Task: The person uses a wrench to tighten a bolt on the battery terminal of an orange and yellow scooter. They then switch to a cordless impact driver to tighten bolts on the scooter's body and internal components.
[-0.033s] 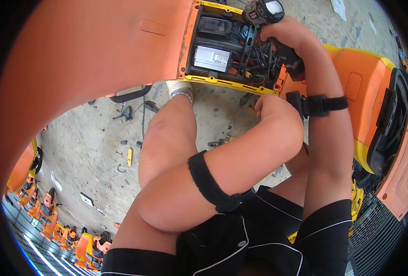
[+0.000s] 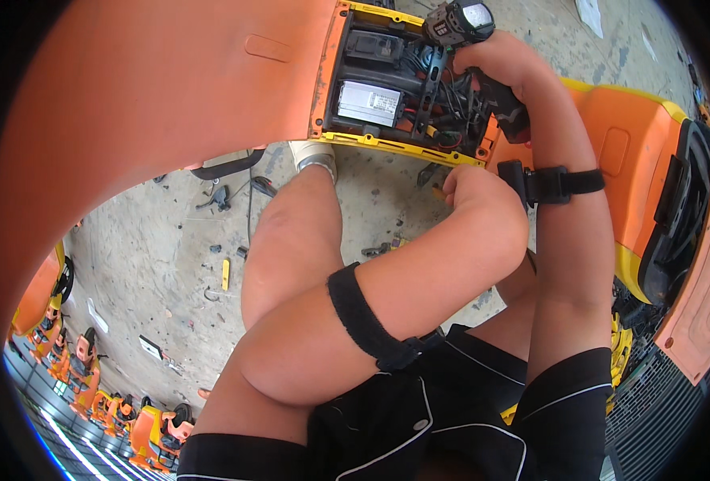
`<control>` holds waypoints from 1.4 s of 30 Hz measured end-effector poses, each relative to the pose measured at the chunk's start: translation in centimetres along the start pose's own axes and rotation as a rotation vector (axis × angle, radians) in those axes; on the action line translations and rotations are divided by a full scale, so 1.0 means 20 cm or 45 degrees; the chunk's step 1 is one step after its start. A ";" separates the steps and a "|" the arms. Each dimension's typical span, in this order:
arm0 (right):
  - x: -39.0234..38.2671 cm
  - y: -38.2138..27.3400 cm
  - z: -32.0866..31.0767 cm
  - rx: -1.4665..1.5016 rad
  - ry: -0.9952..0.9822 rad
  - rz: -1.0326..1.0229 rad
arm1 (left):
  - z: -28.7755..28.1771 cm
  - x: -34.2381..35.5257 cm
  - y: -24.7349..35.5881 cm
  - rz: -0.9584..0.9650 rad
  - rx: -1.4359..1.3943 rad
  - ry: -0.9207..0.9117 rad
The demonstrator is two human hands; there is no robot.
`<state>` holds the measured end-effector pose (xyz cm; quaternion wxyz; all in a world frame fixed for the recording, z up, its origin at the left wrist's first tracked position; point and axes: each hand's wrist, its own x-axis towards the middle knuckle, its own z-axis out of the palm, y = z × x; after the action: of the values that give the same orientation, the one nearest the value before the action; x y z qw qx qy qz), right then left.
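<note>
My right hand (image 2: 495,60) grips the handle of a black cordless drill (image 2: 457,24) at the far side of an open compartment (image 2: 379,146) in an orange and yellow machine body. The drill's head lies over the compartment's far edge, and its battery end hangs by the right-hand edge. Its tip is hidden. Inside the compartment sit a silver box (image 2: 369,103), a black block (image 2: 373,46) and tangled wires (image 2: 451,108). At the near yellow edge, my left hand (image 2: 474,183) has its fingers curled inward; what they hold, if anything, is hidden.
A large orange panel (image 2: 171,80) fills the upper left, and an orange seat-like part (image 2: 619,144) stands at right. On the concrete floor lie a small yellow piece (image 2: 226,274), a black lever part (image 2: 217,197) and scattered bits. Several orange machines (image 2: 143,433) stand at lower left.
The drill has tilted very slightly in my right hand. My left hand stays in the same place.
</note>
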<state>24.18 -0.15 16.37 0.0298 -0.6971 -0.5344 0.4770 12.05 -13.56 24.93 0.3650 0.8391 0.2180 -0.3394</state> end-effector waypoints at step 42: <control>0.18 -0.20 0.00 -0.520 -0.098 0.032 | 0.01 -0.07 -0.09 0.029 -0.174 0.434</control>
<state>21.21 4.35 16.24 -0.1384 -0.6767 -0.6119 0.3854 9.92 -12.64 24.99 0.3829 0.8601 0.2897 -0.1726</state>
